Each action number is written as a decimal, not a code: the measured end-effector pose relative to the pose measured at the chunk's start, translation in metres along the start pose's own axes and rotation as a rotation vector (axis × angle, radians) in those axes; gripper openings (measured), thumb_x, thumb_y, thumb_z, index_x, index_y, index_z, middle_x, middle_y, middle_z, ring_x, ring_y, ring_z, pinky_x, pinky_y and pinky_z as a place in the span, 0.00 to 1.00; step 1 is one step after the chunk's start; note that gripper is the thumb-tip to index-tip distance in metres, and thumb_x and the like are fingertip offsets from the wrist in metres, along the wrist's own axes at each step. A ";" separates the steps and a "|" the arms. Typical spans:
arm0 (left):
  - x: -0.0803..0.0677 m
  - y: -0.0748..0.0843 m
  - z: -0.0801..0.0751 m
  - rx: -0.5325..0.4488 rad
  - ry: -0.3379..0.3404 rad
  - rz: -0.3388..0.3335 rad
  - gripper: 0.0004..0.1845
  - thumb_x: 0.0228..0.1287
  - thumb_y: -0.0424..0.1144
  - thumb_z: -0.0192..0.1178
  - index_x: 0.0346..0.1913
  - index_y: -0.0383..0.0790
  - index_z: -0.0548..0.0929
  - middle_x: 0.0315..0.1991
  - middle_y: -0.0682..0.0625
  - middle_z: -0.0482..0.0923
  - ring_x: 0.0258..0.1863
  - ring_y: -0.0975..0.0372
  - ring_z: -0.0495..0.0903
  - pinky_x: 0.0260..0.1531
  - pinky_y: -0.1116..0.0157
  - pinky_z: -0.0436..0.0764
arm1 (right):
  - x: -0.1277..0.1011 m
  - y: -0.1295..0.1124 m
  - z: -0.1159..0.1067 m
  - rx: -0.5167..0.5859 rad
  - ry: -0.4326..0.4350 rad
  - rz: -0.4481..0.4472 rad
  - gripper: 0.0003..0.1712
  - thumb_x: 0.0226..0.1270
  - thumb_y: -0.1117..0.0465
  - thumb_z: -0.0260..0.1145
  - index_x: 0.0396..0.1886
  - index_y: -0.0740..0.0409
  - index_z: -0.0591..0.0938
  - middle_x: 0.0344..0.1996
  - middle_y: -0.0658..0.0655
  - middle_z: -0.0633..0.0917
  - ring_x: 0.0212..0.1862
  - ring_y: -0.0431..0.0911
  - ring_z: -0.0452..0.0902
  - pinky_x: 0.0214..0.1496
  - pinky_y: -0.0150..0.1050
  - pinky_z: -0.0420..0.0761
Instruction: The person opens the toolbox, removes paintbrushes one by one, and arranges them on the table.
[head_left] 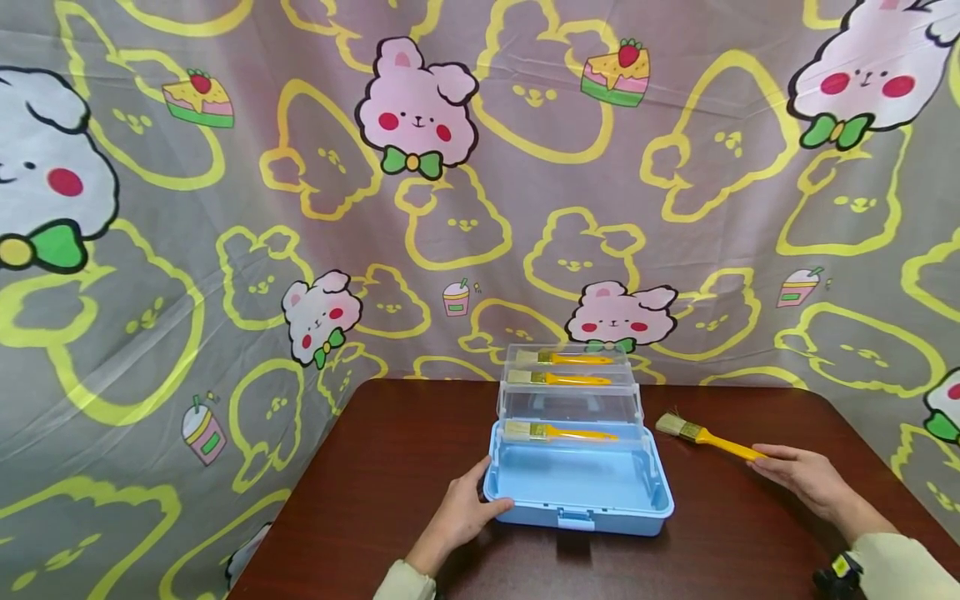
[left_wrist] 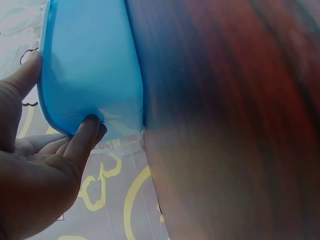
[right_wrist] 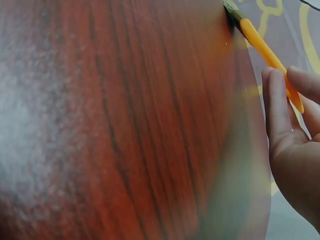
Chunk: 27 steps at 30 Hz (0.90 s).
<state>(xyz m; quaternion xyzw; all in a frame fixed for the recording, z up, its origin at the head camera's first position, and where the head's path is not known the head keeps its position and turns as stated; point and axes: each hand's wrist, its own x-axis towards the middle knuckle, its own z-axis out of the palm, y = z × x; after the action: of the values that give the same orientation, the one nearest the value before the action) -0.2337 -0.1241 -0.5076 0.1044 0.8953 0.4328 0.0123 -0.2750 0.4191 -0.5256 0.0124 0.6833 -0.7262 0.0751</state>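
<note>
A light blue toolbox [head_left: 577,521] stands with its clear lid and tiers raised at the back. My left hand [head_left: 463,510] grips its left side, thumb at the front rim and fingers along the side wall. In the left wrist view, fingertips [left_wrist: 90,122] press on the blue wall. My right hand [head_left: 806,479] pinches the yellow handle end of a paintbrush [head_left: 723,443] right of the box, its pale bristles pointing left. The right wrist view shows the handle [right_wrist: 262,45] between thumb and fingers. Three similar paintbrushes lie in the clear tiers, the lowest brush [head_left: 577,434] nearest me.
The dark reddish-brown table [head_left: 360,475] carries the box. Behind it hangs a grey curtain [head_left: 465,217] printed with rabbits and yellow outlines, close to the table's back edge. A latch [head_left: 576,521] sits at the front middle of the box.
</note>
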 end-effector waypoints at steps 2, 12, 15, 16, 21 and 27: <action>0.000 0.000 0.000 -0.001 -0.001 0.004 0.45 0.54 0.49 0.70 0.70 0.34 0.62 0.64 0.39 0.68 0.61 0.51 0.68 0.57 0.47 0.68 | -0.001 -0.001 0.001 -0.038 -0.006 0.015 0.18 0.59 0.69 0.68 0.49 0.72 0.81 0.37 0.50 0.81 0.40 0.44 0.83 0.46 0.44 0.79; 0.000 0.000 -0.002 0.001 -0.007 0.023 0.45 0.54 0.49 0.70 0.70 0.33 0.62 0.63 0.38 0.68 0.61 0.50 0.68 0.56 0.47 0.69 | -0.004 -0.007 0.003 -0.128 -0.114 0.118 0.22 0.65 0.70 0.61 0.56 0.80 0.72 0.43 0.54 0.81 0.43 0.46 0.82 0.49 0.46 0.78; 0.000 0.000 -0.001 0.004 -0.007 0.025 0.45 0.54 0.49 0.70 0.70 0.33 0.62 0.63 0.37 0.68 0.61 0.50 0.68 0.56 0.47 0.69 | -0.004 -0.007 0.003 -0.135 -0.153 0.149 0.20 0.66 0.70 0.60 0.55 0.79 0.74 0.43 0.55 0.81 0.43 0.46 0.81 0.49 0.46 0.78; 0.000 0.001 -0.001 0.005 -0.008 0.024 0.45 0.54 0.49 0.70 0.70 0.33 0.62 0.63 0.37 0.68 0.61 0.50 0.68 0.56 0.47 0.69 | -0.004 -0.007 0.003 -0.144 -0.167 0.155 0.20 0.66 0.70 0.59 0.55 0.79 0.74 0.43 0.55 0.81 0.43 0.45 0.81 0.49 0.46 0.78; 0.000 0.001 0.000 0.005 -0.008 0.024 0.45 0.54 0.49 0.70 0.70 0.33 0.62 0.63 0.37 0.68 0.61 0.50 0.69 0.56 0.47 0.69 | -0.006 -0.006 0.004 -0.198 -0.236 0.163 0.22 0.67 0.68 0.59 0.57 0.79 0.72 0.46 0.56 0.80 0.45 0.45 0.79 0.50 0.47 0.78; 0.000 0.001 0.001 0.005 -0.007 0.022 0.45 0.54 0.49 0.70 0.70 0.32 0.62 0.63 0.37 0.68 0.61 0.50 0.69 0.56 0.47 0.69 | -0.008 -0.002 0.010 -0.199 -0.291 0.208 0.25 0.68 0.67 0.60 0.60 0.79 0.69 0.48 0.56 0.80 0.47 0.46 0.79 0.51 0.48 0.77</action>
<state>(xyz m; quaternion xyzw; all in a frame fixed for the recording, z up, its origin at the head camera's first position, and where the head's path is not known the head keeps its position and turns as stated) -0.2338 -0.1230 -0.5071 0.1158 0.8952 0.4301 0.0107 -0.2662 0.4096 -0.5215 -0.0296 0.7288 -0.6374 0.2484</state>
